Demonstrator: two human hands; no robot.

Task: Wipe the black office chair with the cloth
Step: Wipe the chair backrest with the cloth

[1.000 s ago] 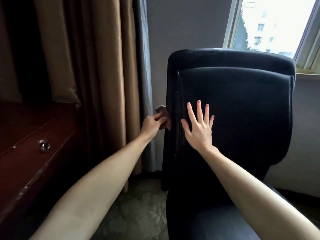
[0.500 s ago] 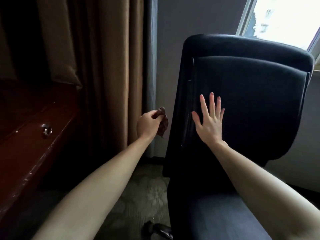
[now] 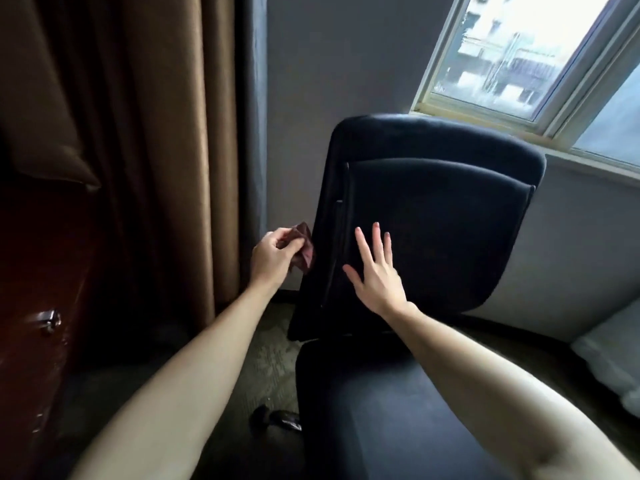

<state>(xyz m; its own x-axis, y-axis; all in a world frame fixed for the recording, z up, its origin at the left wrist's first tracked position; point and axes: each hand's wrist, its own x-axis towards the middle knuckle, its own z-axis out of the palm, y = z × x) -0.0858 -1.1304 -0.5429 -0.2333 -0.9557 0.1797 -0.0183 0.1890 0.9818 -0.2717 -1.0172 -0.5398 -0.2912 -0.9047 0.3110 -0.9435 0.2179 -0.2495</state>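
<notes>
Black office chair (image 3: pixel 433 230) upright, crumpled reddish-brown cloth (image 3: pixel 304 249) touching backrest edge

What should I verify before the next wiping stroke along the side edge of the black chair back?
1. Grip on the cloth: ok, the left hand pinches it.
2. Contact of the cloth with the side edge of the black office chair: cannot tell, it sits right beside the edge.
3. Chair steadied: ok, the right hand lies flat on the backrest front.
4. Room for the left hand: ok, a gap shows between the chair and the curtain.
5. Dust remaining on the edge: cannot tell, too dark.
</notes>
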